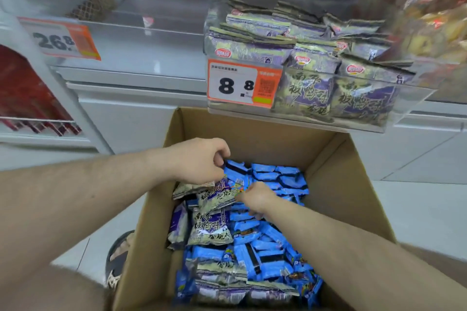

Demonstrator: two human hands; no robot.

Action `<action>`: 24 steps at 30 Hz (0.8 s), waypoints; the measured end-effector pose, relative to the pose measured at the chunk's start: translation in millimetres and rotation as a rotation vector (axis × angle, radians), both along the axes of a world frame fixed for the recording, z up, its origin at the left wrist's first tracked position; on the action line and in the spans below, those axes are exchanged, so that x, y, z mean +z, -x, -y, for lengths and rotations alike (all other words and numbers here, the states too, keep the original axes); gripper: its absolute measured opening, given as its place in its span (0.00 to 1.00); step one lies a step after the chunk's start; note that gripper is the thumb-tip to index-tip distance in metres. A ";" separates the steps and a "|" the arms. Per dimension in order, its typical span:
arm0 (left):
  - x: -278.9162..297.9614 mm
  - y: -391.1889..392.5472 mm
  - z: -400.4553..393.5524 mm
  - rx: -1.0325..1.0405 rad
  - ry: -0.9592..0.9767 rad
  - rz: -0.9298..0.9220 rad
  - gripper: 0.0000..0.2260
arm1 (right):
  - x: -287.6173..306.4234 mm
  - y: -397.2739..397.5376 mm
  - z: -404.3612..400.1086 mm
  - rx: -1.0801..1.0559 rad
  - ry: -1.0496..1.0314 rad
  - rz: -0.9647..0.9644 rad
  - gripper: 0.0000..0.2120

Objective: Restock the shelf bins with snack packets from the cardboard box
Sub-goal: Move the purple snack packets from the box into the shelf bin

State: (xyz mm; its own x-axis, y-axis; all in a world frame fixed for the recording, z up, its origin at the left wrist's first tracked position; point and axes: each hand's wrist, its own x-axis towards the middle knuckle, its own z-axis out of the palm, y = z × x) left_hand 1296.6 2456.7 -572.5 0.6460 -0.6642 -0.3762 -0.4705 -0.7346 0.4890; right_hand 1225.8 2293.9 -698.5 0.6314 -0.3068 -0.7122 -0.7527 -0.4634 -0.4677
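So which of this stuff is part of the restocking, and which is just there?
In the job: cardboard box; purple packets; blue packets; clear bin; left hand; right hand.
Just there: 26.8 price tag; red goods; sandal.
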 end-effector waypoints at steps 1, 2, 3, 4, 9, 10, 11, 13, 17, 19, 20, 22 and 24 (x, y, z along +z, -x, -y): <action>0.1 -2.7 -3.0 0.046 0.026 -0.009 0.16 | -10.5 -4.3 -5.5 -0.082 -0.022 -0.010 0.13; -0.1 -5.7 -5.6 0.096 0.061 -0.025 0.15 | -21.2 -9.3 -10.1 -0.167 -0.058 -0.015 0.16; 0.7 -8.0 -8.1 0.148 0.097 -0.045 0.13 | -30.2 -14.9 -14.3 -0.258 -0.116 -0.024 0.19; 2.0 -9.7 -10.3 0.199 0.132 -0.069 0.12 | -38.7 -21.0 -18.0 -0.345 -0.191 -0.033 0.22; 12.7 -14.0 -14.5 0.283 0.182 -0.192 0.13 | -62.0 -32.1 -23.8 -0.525 -0.334 -0.055 0.26; 13.4 -14.5 -14.3 0.280 0.167 -0.210 0.13 | -59.6 -29.8 -20.8 -0.517 -0.354 -0.052 0.25; 14.6 -14.8 -13.5 0.281 0.158 -0.228 0.14 | -54.9 -27.1 -15.0 -0.491 -0.348 -0.034 0.24; 15.4 -15.1 -11.7 0.261 0.109 -0.255 0.14 | -38.7 -17.9 1.9 -0.392 -0.255 0.043 0.20; 9.0 -6.5 -8.1 0.147 -0.087 -0.271 0.09 | 0.4 15.3 37.9 -0.308 -0.220 0.181 0.17; 0.4 3.3 -6.5 0.207 -0.089 -0.351 0.10 | 19.0 33.6 44.8 -0.353 -0.360 0.199 0.16; -3.0 8.7 -6.3 0.284 -0.063 -0.427 0.13 | 26.9 41.4 45.9 -0.383 -0.452 0.215 0.15; -8.1 19.7 -6.1 0.447 0.026 -0.580 0.25 | 39.0 54.7 43.8 -0.440 -0.617 0.252 0.12; -10.4 29.9 -3.1 0.569 0.170 -0.785 0.27 | 48.2 62.6 34.3 -0.462 -0.724 0.277 0.12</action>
State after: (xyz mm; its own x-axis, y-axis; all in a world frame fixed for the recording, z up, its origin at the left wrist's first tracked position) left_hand 1266.7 2459.8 -582.9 0.4936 -0.4164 -0.7635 0.4349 -0.6421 0.6313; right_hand 1163.2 2259.6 -650.3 0.7342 -0.1079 -0.6703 -0.6076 0.3360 -0.7197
